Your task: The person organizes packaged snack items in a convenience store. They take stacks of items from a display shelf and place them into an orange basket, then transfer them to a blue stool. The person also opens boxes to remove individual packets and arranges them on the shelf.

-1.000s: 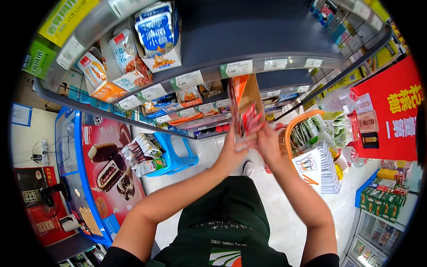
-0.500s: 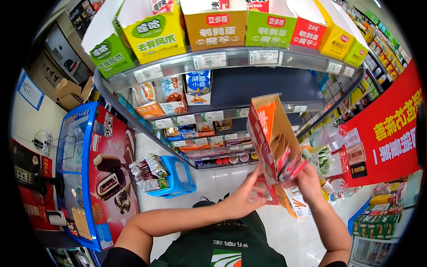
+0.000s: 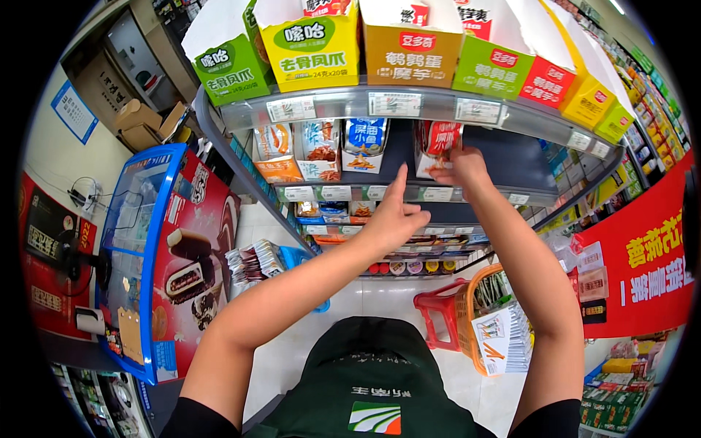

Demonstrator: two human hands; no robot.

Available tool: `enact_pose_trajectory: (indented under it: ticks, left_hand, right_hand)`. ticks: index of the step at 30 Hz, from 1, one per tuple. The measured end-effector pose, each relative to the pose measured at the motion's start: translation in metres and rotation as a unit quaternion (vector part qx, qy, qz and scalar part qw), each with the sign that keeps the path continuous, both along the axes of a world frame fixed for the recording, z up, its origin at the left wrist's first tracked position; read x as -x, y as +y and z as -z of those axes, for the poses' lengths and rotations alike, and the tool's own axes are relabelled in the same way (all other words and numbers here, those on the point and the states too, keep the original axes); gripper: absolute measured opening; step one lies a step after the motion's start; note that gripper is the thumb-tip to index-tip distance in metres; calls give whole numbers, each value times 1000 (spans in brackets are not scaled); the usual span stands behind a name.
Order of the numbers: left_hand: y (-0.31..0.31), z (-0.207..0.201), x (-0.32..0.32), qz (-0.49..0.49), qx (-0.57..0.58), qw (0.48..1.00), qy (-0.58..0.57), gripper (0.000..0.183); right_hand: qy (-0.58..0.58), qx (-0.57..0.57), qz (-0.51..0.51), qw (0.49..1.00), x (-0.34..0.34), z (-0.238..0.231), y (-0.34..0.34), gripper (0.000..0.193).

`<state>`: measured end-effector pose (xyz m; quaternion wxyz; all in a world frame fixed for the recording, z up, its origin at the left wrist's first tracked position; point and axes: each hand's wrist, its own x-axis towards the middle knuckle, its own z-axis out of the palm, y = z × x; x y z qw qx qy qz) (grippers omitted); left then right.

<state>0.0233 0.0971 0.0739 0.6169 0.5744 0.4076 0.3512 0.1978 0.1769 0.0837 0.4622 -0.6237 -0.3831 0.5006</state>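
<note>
On the second shelf (image 3: 394, 159) stands a narrow display box (image 3: 423, 160) holding red snack packets (image 3: 443, 139). My right hand (image 3: 467, 169) has its fingers bent round the box's right front side. Lower and to the left, my left hand (image 3: 398, 217) is held in front of the shelf edge, index finger stretched toward the shelf and thumb apart, with nothing in it. Left of the red packets is a box of blue snack packets (image 3: 365, 139), with bare shelf between. Two more boxes, one with orange packets (image 3: 275, 142) and one with white-and-brown packets (image 3: 318, 142), continue that row.
Large display cartons (image 3: 412, 55) fill the top shelf, above my hands. A blue-rimmed chest freezer (image 3: 157, 270) stands left, near packets (image 3: 255, 260) on a blue stool. To the right are a red stool (image 3: 436, 303) and an orange basket (image 3: 475, 343) of packets.
The tilted carton with red packets, between my hands before, is gone from there; a box of red packets now stands on the second shelf. Both hands have moved forward to the shelf.
</note>
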Motion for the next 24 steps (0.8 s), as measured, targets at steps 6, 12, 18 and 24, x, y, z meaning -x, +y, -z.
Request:
enact_pose_trajectory:
  ticks: [6,12,18,24]
  left_hand:
    - [19,5,20,-57,8,998,-7,86]
    - [20,14,26,-59,38,997,-35,66]
    - [1,70,59,-54,94,994,-20,54]
    - [-1,153,69,-123,140,982,24,68]
  right_hand:
    - [10,22,-31,999,39,10,22,26]
    - [18,-5,-31,999,47,17,12,36]
    - [44,-231,85,968,55,46,-55,28]
    - [51,-64,29,996,74,172,-82,16]
